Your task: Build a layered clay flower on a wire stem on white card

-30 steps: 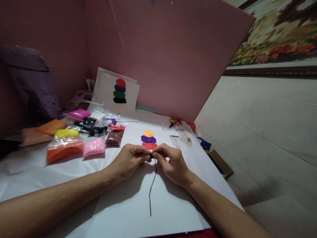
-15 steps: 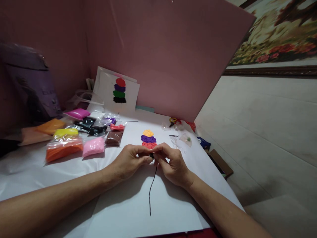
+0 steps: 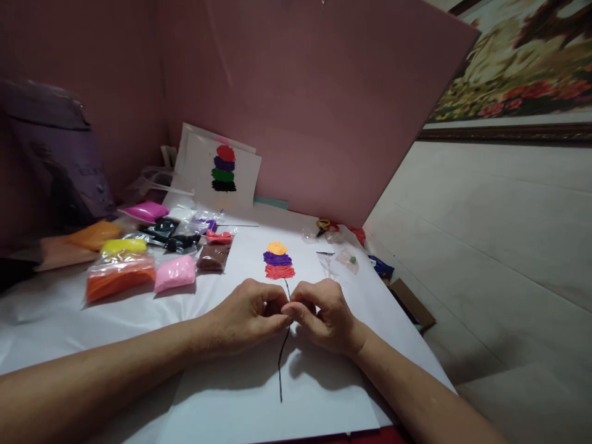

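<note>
My left hand (image 3: 254,314) and my right hand (image 3: 326,317) meet fingertip to fingertip above a white sheet of paper (image 3: 222,394). Thumb and fingers are pinched on both; whatever lies between them is hidden. Just beyond the hands, a patch of textured clay-like material sits on the sheet in three stacked bands: an orange-yellow band (image 3: 277,248), a purple band (image 3: 277,259) and a red band (image 3: 279,272). From under the red band a thin black line (image 3: 280,376) runs down the sheet, passing beneath my fingertips.
To the left lie several bags of coloured clay, including a pink bag (image 3: 176,273), an orange bag (image 3: 121,282) and a brown bag (image 3: 213,258). A banded picture (image 3: 245,179) leans at the back. Scissors (image 3: 323,227) and tweezers (image 3: 325,253) lie at the right.
Both hands have moved down the sheet, towards me, uncovering the red band and the top of the black line. A dark bit seen between the fingers earlier is now out of sight.
</note>
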### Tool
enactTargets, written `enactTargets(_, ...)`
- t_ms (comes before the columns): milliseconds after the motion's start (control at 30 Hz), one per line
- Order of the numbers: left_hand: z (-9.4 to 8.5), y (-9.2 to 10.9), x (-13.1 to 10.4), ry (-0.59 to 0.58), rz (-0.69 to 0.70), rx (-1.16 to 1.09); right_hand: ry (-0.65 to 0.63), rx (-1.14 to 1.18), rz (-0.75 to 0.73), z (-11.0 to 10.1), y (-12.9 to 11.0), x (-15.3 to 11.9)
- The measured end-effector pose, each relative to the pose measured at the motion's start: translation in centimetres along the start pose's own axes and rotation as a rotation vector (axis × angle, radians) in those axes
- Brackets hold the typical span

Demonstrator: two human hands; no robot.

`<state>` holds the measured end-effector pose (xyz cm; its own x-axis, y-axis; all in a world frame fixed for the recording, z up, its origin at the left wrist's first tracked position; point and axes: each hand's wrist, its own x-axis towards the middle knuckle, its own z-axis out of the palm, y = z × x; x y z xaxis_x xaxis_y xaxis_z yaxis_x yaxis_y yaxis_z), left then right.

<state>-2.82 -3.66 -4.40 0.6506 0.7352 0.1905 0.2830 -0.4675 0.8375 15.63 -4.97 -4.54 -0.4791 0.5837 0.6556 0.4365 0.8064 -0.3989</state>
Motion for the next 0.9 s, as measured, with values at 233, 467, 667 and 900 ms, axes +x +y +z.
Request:
enactTargets(233, -0.33, 0.11, 0.32, 0.031, -0.073, -0.054, -0.01, 0.158, 0.111, 0.24, 0.31, 0.05)
enactTargets(467, -0.39, 0.02, 0.52, 0.13, -0.078, -0.068, 0.05, 0.425, 0.404, 0.94, 0.48, 0.29)
enactTargets(667, -0.29, -0.44, 0.62, 0.206, -0.087, -0.131, 0.054, 0.406, 0.381, 0.9, 0.42, 0.35)
enactTargets(900, -0.36, -0.12, 0.46, 0.226, -0.099, -0.114, 0.057, 0.253, 0.243, 0.81, 0.45, 0.21)
